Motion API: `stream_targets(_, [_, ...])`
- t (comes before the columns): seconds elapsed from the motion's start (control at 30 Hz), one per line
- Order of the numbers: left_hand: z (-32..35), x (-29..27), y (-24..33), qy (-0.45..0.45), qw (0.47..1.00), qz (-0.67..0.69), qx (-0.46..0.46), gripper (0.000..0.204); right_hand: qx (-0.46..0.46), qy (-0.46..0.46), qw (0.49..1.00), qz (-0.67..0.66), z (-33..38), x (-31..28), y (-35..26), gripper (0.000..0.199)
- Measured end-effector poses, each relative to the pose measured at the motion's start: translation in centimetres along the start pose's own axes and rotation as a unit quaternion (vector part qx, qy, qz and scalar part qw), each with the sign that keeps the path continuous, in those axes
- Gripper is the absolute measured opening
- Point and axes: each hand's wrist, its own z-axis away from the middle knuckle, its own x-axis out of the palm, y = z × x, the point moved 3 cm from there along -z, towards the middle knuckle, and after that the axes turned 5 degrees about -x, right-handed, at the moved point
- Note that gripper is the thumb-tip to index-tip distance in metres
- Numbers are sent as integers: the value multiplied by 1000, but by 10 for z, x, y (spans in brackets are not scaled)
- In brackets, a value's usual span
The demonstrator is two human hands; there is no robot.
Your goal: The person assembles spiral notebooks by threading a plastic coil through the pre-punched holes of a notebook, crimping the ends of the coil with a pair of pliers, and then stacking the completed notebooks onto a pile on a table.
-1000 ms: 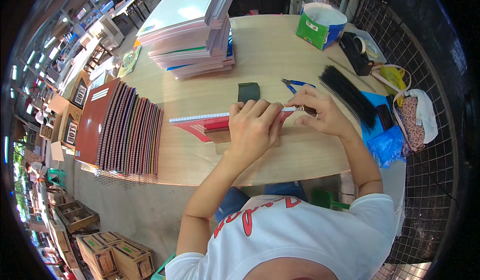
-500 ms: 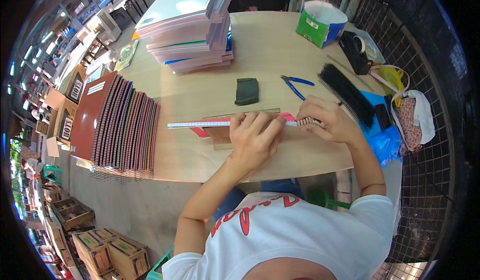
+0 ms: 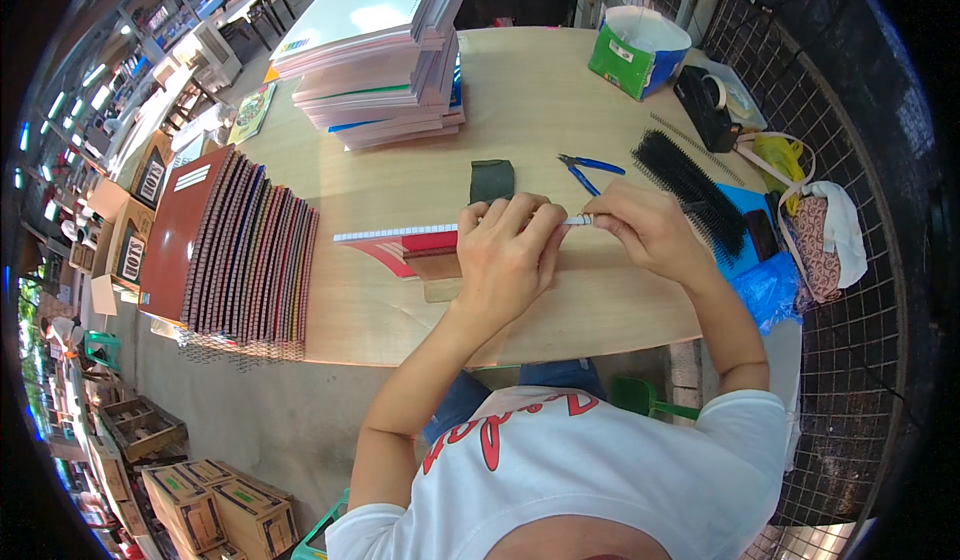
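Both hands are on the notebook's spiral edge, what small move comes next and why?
Probably the right hand nudges the wire along the notebook edge, since its fingertips pinch the right end while the left hand presses the book flat.

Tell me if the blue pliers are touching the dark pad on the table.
Apart. The head view shows bare wood between the blue pliers and the dark pad; the pliers lie to the pad's right, just beyond the right hand.

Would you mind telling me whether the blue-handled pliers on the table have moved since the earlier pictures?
No. The blue-handled pliers lie in the same spot, just right of the dark green pad, as in both earlier pictures.
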Motion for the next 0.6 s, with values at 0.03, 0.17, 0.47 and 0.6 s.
stream_targets(0.03, [0,0,0,3,1000,10,4,12,-19,-19,999,17,-2,2,1,17])
stream_targets(0.17, [4,2,1,11,999,44,11,16,-29,-4,1000,5,-2,12,1,21])
stream_targets(0.47, [-2,3,12,-18,999,2,31,11,-187,115,976,7,79,62,14,21])
stream_targets(0.6, [3,1,10,-34,999,-5,19,13,212,238,936,-152,47,110,92,31])
